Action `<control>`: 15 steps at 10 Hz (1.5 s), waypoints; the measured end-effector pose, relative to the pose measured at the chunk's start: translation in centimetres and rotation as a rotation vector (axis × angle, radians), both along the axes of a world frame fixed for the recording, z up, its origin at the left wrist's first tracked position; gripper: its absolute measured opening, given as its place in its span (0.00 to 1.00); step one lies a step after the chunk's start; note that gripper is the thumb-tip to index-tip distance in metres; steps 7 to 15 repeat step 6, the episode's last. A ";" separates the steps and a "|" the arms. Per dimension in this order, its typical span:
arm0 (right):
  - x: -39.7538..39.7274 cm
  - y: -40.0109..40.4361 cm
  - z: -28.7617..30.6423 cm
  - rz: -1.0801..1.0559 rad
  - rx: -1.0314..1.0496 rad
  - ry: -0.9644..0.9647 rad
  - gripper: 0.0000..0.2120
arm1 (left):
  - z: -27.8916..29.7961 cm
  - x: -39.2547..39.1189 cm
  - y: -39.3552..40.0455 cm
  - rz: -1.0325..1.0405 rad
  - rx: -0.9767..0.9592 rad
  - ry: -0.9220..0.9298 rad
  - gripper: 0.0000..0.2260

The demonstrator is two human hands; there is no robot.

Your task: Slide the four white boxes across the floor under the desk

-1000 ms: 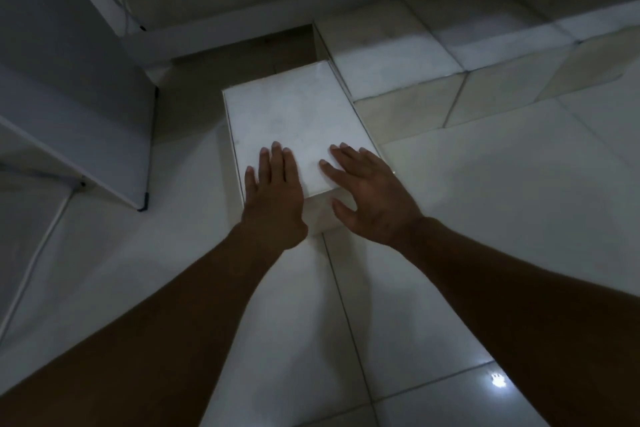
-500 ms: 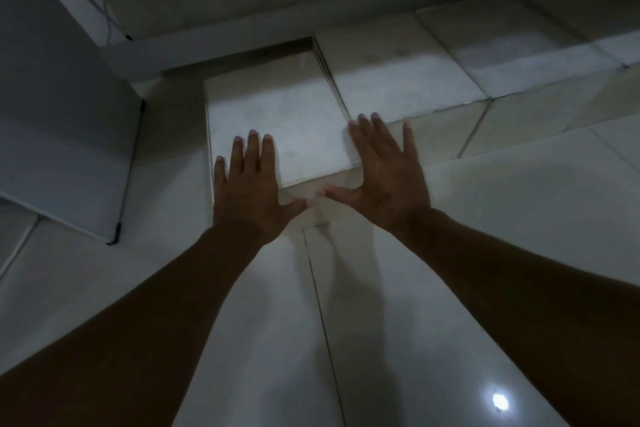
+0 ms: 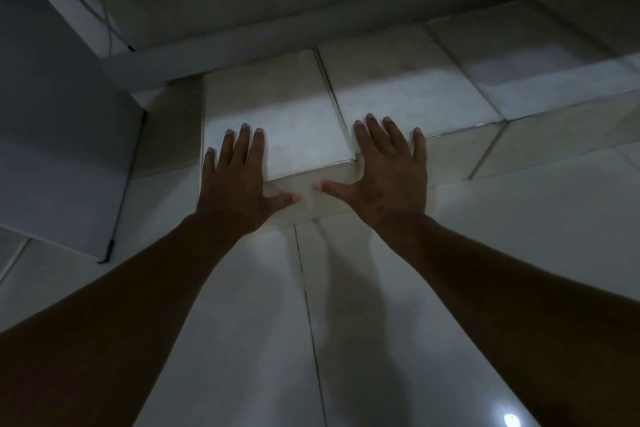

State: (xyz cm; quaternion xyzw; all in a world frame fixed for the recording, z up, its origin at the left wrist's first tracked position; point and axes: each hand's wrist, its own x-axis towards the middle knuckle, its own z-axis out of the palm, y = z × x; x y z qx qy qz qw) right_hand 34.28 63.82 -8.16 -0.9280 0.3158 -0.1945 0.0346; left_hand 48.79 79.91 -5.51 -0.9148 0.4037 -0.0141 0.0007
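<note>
A white box (image 3: 277, 107) sits on the tiled floor at the left end of a row, its right side against a second white box (image 3: 405, 80). A third white box (image 3: 526, 55) continues the row to the right, and a further one shows partly at the right edge. My left hand (image 3: 239, 180) lies flat with spread fingers over the near left corner of the leftmost box. My right hand (image 3: 388, 170) rests flat over the seam between the first two boxes, thumb on the near face. Neither hand grips anything.
A white desk side panel (image 3: 59, 135) stands on the floor to the left, close to the leftmost box. The wall and skirting (image 3: 242, 45) run behind the row, with thin cables (image 3: 110, 31) hanging at the back left. Pale floor tiles (image 3: 519, 253) stretch toward me.
The leftmost box has slid away from me into line with the row, closing the gap at its right. My hands followed and spread wider, the right one moving over the seam.
</note>
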 end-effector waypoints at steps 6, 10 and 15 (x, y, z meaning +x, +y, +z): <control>-2.9 2.6 1.9 0.080 0.068 -0.003 0.35 | 0.8 -5.1 2.3 0.067 -0.045 -0.035 0.44; -2.9 2.6 1.9 0.080 0.068 -0.003 0.35 | 0.8 -5.1 2.3 0.067 -0.045 -0.035 0.44; -2.9 2.6 1.9 0.080 0.068 -0.003 0.35 | 0.8 -5.1 2.3 0.067 -0.045 -0.035 0.44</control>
